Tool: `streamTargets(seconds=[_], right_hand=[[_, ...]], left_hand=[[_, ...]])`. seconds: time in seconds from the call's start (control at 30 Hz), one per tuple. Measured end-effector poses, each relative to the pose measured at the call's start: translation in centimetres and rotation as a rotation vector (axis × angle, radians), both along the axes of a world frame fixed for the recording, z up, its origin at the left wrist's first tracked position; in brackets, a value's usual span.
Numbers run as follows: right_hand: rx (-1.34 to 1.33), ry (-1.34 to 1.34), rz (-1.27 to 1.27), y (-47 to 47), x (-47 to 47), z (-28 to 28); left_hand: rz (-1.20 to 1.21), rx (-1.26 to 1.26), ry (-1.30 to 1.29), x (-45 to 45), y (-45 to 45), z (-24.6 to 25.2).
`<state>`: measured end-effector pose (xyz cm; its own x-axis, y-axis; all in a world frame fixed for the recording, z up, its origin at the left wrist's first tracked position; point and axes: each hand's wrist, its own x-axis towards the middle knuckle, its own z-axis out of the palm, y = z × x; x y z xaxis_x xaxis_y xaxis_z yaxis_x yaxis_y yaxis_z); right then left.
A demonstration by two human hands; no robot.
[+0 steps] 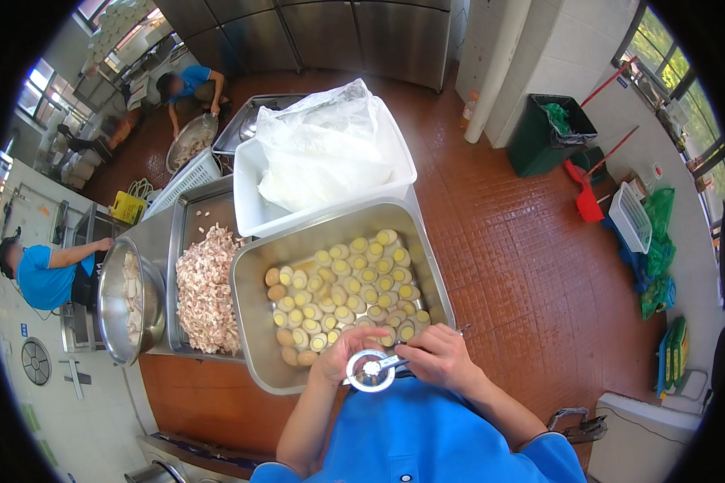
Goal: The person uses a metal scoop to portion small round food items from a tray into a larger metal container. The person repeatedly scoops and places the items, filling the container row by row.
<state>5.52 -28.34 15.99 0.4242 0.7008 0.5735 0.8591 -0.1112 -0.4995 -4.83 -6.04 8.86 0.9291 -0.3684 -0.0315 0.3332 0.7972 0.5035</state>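
Close to my waist, my right hand point(438, 356) grips the handle of a round metal kitchen tool point(371, 369), a shiny ring with a bright centre. My left hand point(353, 347) is at the ring's upper left side, partly behind it; whether it holds the tool or something else cannot be told. Both hands are over the near edge of a deep steel pan point(251, 338). Many halved boiled eggs point(338, 296) lie in it, most with yolks facing up. Several whole brown eggs point(287, 338) rest along its left side.
Behind the pan stands a white plastic tub point(402, 151) holding a clear bag point(320, 151). To the left are a steel tray point(178, 211) of diced meat point(208, 296) and a steel bowl point(151, 302). One co-worker point(54, 271) stands left; another point(190, 84) crouches behind.
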Motion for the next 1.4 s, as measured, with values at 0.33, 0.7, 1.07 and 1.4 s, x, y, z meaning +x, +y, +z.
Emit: streamTargets(seconds=[0.33, 0.7, 1.07, 1.4], right_hand=[[0.114, -0.006, -0.134, 0.4, -0.1, -0.3], [0.131, 0.289, -0.309, -1.1, -0.6, -1.7], [0.134, 0.353, -0.448, -3.1, -1.7, -2.0], [0.160, 0.415, -0.540, -4.1, -2.3, -2.7]], left_hand=[[-0.227, -0.005, 0.012, 0.0, 1.0, -0.9], [0.541, 0.868, 0.660, 4.9, 16.3, -11.2], [0.862, 1.534, 0.749, 5.2, 18.0, -15.7], [0.462, 2.402, 0.041, 3.4, 13.6, -10.4]])
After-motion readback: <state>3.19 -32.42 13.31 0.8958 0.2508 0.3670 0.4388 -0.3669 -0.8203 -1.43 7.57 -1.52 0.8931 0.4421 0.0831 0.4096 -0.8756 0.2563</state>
